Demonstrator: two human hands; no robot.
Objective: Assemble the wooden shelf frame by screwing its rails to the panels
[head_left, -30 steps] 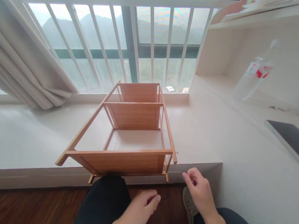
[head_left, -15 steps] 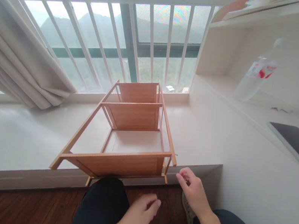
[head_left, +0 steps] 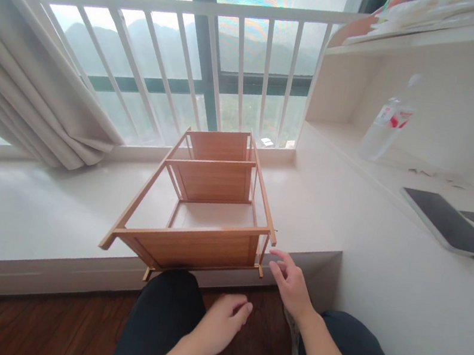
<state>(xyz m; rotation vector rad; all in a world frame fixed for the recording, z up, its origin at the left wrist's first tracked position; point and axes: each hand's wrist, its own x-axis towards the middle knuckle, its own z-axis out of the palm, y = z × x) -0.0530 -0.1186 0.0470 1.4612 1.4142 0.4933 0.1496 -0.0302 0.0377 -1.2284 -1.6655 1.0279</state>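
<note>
A wooden shelf rack [head_left: 202, 250] with three panels lies on its side on the white window ledge, its near end reaching past the ledge edge to my left knee. A small pin, perhaps a screw, sticks out of the rail by the near right corner. My right hand [head_left: 293, 290] is just below and right of that corner, fingers apart, with nothing visible in them. Lower down, between my knees, my left hand [head_left: 221, 323] is curled closed with its thumb forward. Whatever it holds, if anything, is hidden.
On the white desk [head_left: 324, 198] to the right are a tablet-like dark device [head_left: 452, 222], a plastic bottle [head_left: 388, 127] and dark scraps. A grey curtain [head_left: 39, 78] hangs at left. White railings [head_left: 146, 65] stand before the window. Dark wooden floor [head_left: 35, 319] lies below.
My right hand has moved up toward the rack's near right corner, and its fingers have spread. My left hand stays curled in nearly the same place. The view has shifted slightly.
</note>
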